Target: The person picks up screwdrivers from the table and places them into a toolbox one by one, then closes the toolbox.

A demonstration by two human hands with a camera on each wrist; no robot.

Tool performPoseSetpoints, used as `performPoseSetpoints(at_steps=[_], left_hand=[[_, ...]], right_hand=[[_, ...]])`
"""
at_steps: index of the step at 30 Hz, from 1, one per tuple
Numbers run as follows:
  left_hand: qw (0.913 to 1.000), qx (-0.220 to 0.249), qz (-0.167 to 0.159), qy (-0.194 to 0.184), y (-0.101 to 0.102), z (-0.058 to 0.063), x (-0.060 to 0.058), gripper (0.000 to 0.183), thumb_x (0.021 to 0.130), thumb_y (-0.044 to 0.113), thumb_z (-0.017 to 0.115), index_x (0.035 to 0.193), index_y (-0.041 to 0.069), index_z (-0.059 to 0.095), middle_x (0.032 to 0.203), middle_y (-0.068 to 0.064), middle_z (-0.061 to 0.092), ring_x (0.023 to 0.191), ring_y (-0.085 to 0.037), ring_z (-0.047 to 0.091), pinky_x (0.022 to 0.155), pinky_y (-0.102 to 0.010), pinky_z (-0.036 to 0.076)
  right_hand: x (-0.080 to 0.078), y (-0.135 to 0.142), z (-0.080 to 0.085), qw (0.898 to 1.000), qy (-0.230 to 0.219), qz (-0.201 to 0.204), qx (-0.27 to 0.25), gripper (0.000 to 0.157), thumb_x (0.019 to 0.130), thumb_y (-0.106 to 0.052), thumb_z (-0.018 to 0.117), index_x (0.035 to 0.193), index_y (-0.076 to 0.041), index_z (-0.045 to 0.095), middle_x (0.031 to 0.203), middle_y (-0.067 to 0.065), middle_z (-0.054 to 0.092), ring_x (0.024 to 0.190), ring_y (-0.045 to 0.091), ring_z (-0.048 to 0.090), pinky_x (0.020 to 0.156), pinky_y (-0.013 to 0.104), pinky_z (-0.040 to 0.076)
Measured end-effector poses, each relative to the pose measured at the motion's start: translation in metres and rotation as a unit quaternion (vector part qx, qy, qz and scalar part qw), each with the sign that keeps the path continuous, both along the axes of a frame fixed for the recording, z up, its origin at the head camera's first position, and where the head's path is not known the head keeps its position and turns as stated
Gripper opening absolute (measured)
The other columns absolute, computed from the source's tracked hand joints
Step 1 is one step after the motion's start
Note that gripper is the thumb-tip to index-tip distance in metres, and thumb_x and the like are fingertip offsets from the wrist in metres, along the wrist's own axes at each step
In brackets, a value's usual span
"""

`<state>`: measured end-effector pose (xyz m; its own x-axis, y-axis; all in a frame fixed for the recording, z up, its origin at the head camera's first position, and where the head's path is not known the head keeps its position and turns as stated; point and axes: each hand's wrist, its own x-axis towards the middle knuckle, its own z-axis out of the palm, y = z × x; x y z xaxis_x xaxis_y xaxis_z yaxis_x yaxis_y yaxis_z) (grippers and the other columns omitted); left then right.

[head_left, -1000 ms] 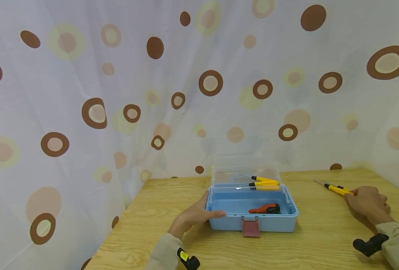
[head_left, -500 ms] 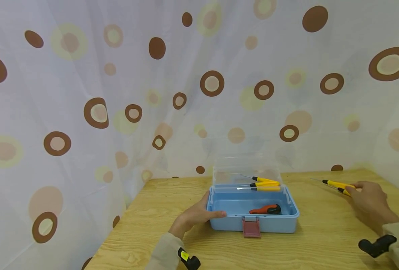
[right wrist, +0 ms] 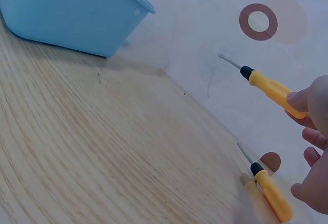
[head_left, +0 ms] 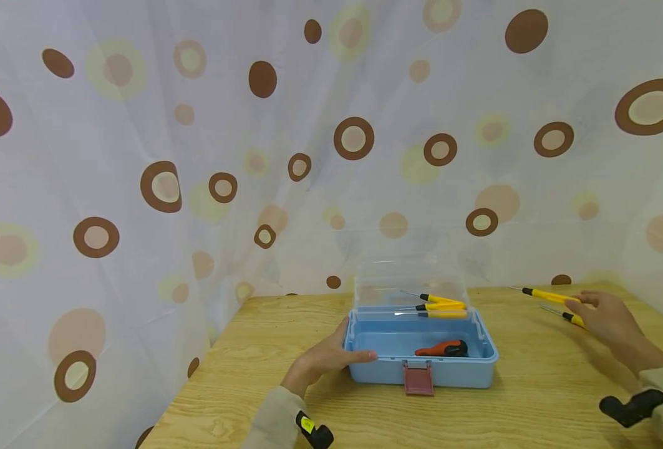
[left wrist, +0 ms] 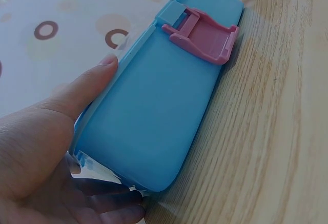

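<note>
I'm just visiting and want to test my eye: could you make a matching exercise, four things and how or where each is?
1. left hand
2. right hand
3. latch
4. red-and-black tool

A. lies inside the blue box
B. holds a yellow screwdriver
C. is pink
D. touches the box's left end

Pairs: 1-D, 2-B, 3-C, 4-A

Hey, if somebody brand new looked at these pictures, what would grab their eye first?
Probably the open light-blue toolbox with its pink latch, standing on the wooden table. Next, likely the yellow screwdriver that the right hand holds above the table, to the toolbox's right. Behind everything, the pale backdrop with its brown circles stands out too.
</note>
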<state>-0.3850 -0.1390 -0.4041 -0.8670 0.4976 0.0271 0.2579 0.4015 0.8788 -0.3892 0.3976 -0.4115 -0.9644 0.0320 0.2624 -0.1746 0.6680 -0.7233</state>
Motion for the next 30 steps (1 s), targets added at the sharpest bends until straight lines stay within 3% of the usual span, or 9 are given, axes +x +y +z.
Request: performPoseSetpoints(at_steps=[7, 15, 20, 30], left_hand=[[1.0, -0.001, 0.0, 0.001, 0.001, 0.001, -0.001, 0.113, 0.091, 0.041, 0.08, 0.167, 0.018, 0.0, 0.162, -0.009, 0.032, 0.14, -0.032, 0.039, 0.114, -0.057, 0.032], [0.9999, -0.007, 0.011, -0.001, 0.001, 0.001, 0.0, 0.112, 0.091, 0.04, 0.08, 0.167, 0.018, 0.0, 0.162, -0.008, 0.031, 0.139, -0.029, 0.039, 0.114, -0.057, 0.032], [0.9999, -0.009, 0.009, 0.001, 0.001, -0.002, 0.0, 0.112, 0.091, 0.041, 0.079, 0.167, 0.017, 0.0, 0.161, -0.008, 0.032, 0.138, -0.029, 0.04, 0.114, -0.057, 0.032], [1.0, -0.007, 0.005, 0.0, 0.001, 0.0, 0.0, 0.118, 0.088, 0.049, 0.081, 0.167, 0.018, -0.001, 0.164, -0.012, 0.028, 0.142, -0.034, 0.037, 0.114, -0.058, 0.031]], right_hand=[[0.001, -0.004, 0.009, 0.999, -0.026, 0.03, -0.033, 0.082, 0.112, -0.047, 0.037, 0.15, 0.024, 0.021, 0.153, 0.049, 0.011, 0.132, 0.071, 0.018, 0.097, 0.077, 0.031], [0.002, -0.017, 0.018, 0.991, -0.012, 0.084, -0.104, 0.079, 0.112, -0.042, 0.044, 0.149, 0.025, 0.024, 0.161, 0.041, -0.003, 0.143, 0.064, -0.004, 0.104, 0.08, 0.015], [0.002, -0.025, 0.022, 0.987, -0.003, 0.107, -0.117, 0.077, 0.112, -0.04, 0.044, 0.148, 0.025, 0.026, 0.164, 0.036, -0.004, 0.146, 0.057, -0.008, 0.108, 0.078, 0.009], [-0.002, -0.052, 0.036, 0.986, 0.0, 0.13, -0.105, 0.074, 0.111, -0.038, 0.048, 0.146, 0.025, 0.031, 0.162, 0.038, 0.008, 0.144, 0.063, 0.005, 0.105, 0.077, 0.02]])
